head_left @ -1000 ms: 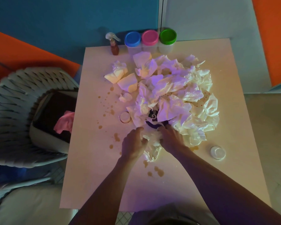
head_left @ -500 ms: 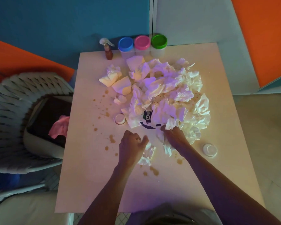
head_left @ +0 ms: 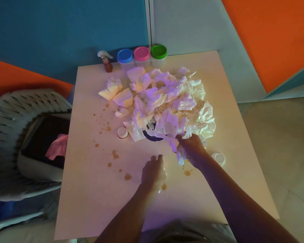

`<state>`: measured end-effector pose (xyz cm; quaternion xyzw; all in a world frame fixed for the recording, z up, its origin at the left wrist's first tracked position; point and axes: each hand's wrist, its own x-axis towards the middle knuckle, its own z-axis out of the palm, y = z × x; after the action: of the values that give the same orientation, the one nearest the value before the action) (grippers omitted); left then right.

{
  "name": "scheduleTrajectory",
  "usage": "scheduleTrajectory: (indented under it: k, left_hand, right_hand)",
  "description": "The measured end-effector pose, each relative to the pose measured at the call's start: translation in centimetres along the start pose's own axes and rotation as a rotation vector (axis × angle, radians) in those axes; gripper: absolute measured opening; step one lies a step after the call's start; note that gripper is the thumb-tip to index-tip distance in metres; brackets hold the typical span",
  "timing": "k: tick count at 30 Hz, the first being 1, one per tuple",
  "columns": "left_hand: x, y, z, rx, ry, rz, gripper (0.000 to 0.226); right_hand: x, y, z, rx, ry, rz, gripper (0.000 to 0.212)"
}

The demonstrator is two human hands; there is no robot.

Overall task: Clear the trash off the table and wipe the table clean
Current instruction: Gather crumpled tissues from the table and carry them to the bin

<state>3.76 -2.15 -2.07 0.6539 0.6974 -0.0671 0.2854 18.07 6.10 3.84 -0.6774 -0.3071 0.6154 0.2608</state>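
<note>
Head view: hands (head_left: pixel 191 148) among tissues (head_left: pixel 170 102).

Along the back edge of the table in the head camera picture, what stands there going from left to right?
Spray bottle → blue-lidded jar → pink-lidded jar → green-lidded jar.
</note>
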Motion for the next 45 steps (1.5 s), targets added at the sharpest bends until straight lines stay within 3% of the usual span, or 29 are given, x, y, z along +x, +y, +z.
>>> scheduleTrajectory:
  k: [4, 9, 12, 17, 20, 25, 28, 33, 41, 45]
  left_hand:
    - [0.4, 0.1, 0.0, -0.014, -0.012, -0.031, 0.033]
    - [0.7, -0.4, -0.8, -0.189, 0.040, -0.080, 0.027]
    - [0.8, -0.9, -2.0, -0.308, 0.102, -0.112, 0.022]
    - [1.0, -2.1, -3.8, -0.559, 0.209, -0.193, 0.027]
    - [1.4, -2.1, -4.7, -0.632, 0.236, -0.185, 0.036]
    - [2.2, -0.5, -5.0, -0.493, 0.054, -0.025, 0.055]
    - [2.7, 0.5, -4.0, -0.298, -0.094, 0.082, 0.062]
    - [2.8, 1.4, -2.3, -0.264, -0.040, 0.104, 0.026]
    - [1.1, 2.3, -4.8, -0.675, 0.058, 0.162, 0.016]
    - [0.0, 3.0, -6.2, -0.836, 0.049, 0.186, 0.014]
  right_hand:
    - [-0.7, -0.5, -0.9, 0.094, -0.013, -0.005, 0.025]
    - [-1.0, -0.2, -1.8, 0.208, -0.130, 0.013, 0.010]
    - [-1.2, -0.4, -2.0, 0.282, -0.182, 0.046, 0.015]
    - [-1.1, 0.3, -1.9, 0.157, -0.033, 0.081, 0.023]
    - [-1.2, 0.4, -2.0, 0.109, 0.042, 0.113, 0.015]
    - [-1.7, 0.3, -2.3, 0.048, -0.048, 0.140, 0.031]
    - [-1.8, 0.5, -2.5, -0.005, -0.097, 0.097, 0.026]
    - [-1.6, 0.6, -3.3, 0.026, -0.124, 0.065, 0.014]
    - [-1.4, 1.5, -4.0, 0.089, -0.296, 0.057, 0.045]
    - [-1.2, 2.3, -3.3, -0.001, -0.435, 0.118, 0.038]
